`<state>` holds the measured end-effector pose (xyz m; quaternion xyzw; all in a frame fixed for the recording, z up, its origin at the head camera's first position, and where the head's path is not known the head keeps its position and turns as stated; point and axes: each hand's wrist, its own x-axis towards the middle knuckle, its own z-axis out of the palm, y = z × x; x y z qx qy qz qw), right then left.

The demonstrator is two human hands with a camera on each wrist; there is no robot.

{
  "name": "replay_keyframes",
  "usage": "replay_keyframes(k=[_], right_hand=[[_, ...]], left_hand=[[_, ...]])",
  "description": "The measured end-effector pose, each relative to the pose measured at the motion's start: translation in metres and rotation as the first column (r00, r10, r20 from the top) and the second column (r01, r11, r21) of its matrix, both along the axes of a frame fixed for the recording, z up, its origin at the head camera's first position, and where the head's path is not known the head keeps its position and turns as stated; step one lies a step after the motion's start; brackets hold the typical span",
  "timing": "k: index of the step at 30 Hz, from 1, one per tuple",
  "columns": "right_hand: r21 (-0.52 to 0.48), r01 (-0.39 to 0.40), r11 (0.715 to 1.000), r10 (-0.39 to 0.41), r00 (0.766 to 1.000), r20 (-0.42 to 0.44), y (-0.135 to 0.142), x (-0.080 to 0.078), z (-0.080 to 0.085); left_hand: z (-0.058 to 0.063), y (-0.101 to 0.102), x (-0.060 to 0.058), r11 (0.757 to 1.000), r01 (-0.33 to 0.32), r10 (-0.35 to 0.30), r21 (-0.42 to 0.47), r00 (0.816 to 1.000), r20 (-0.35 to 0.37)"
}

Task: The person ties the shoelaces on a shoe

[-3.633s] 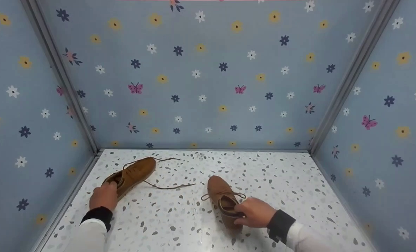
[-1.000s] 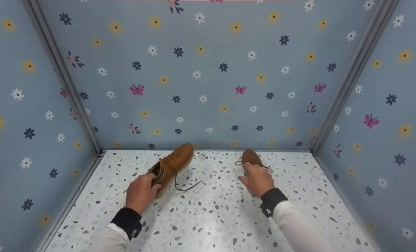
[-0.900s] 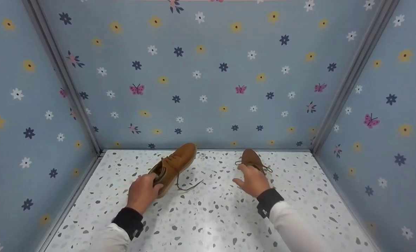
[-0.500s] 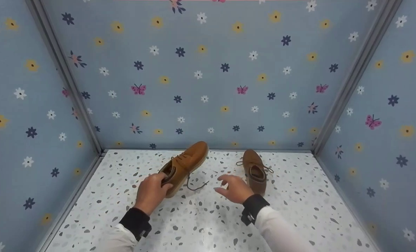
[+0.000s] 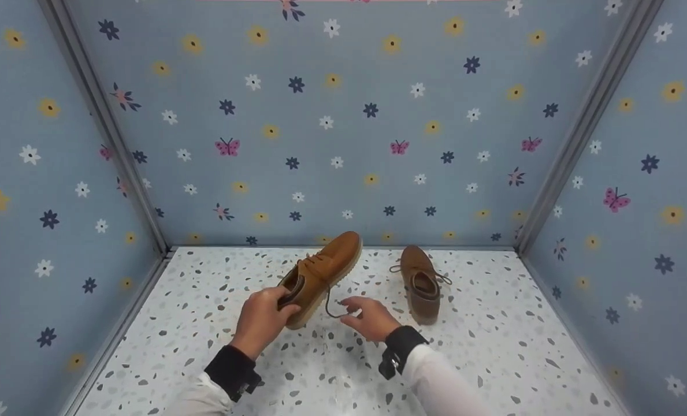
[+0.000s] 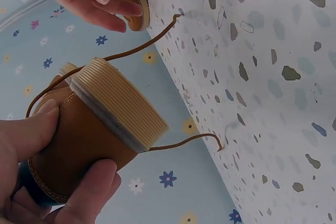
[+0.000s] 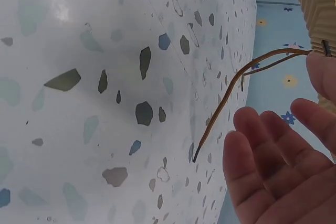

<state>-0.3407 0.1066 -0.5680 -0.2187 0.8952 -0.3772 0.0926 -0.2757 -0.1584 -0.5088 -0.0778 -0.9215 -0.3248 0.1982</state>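
Speckled surface (image 5: 493, 346), shoe (image 5: 323, 270) (in left hand (image 5: 261, 318))

A flowered blue wall (image 5: 355, 173), edged by grey corner strips (image 5: 108, 124), rises behind a speckled white surface (image 5: 493, 346).

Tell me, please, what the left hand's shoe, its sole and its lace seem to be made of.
Shoe: the upper looks like smooth brown leather, perhaps imitation, with a low sheen and visible stitching.
Sole: probably rubber or foam, matte cream, judging by its even ridges.
Lace: thin brown cord, cotton or synthetic, I cannot tell; it curves freely to a dark tip.
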Motion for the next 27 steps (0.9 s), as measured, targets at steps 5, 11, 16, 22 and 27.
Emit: replay_keyframes(k=[5,11,16,22,27], right_hand=[[0.016,0.007,1.0,-0.008,0.998,0.056,-0.008,-0.001,-0.001],[0.064,-0.052,0.997,0.052,0.999,-0.008,-0.015,-0.001,-0.006],[0.11,-0.083,0.99,0.094,0.991,-0.096,-0.014,0.003,-0.013],[0.156,-0.092,0.983,0.111,0.986,-0.121,-0.004,0.007,-0.016],[0.175,-0.127,0.976,0.154,0.977,-0.15,0.007,0.009,-0.011]], left_hand=[[0.005,0.005,0.003,0.999,0.028,-0.028,0.018,1.0,0.001],[0.009,0.009,0.006,0.999,0.047,-0.047,0.028,0.999,0.002],[0.012,0.011,0.006,0.997,0.057,-0.057,0.045,0.998,-0.005],[0.013,0.007,0.004,0.997,0.049,-0.048,0.067,0.999,-0.012],[0.011,0.001,0.002,0.996,0.036,-0.036,0.084,0.999,0.007]])
